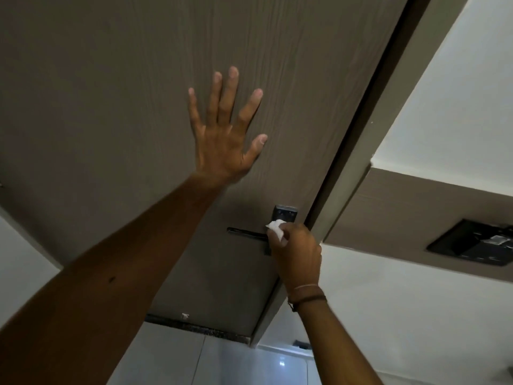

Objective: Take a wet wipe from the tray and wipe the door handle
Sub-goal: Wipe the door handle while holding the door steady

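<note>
A brown wood-grain door (138,93) fills most of the view, seen at a steep tilt from close by. The left hand (224,134) is laid flat against the door panel, its fingers (231,90) spread wide and straight, nothing held in them. To the right and nearer, the right hand (295,254) is closed around a crumpled white wet wipe (276,229), of which only a small bunch shows above the knuckles. The wipe is pressed against the dark door handle (247,233) at the point where the lever meets its square back plate (286,213) — the lever itself runs out to the left from under the hand, bare and unobstructed along most of its length. The lower part of the plate is hidden behind the right hand. Thin cord bands (306,297) are worn on the right wrist. Just right of the handle, the door edge meets the door frame (369,151), and beyond it a pale wall (458,93) is seen. Farther right, a brown shelf-like surface (402,212) carries a dark tray (447,243) — its contents are too dim to be made out. At the near bottom, glossy white floor tiles (172,357) are visible below the door.
</note>
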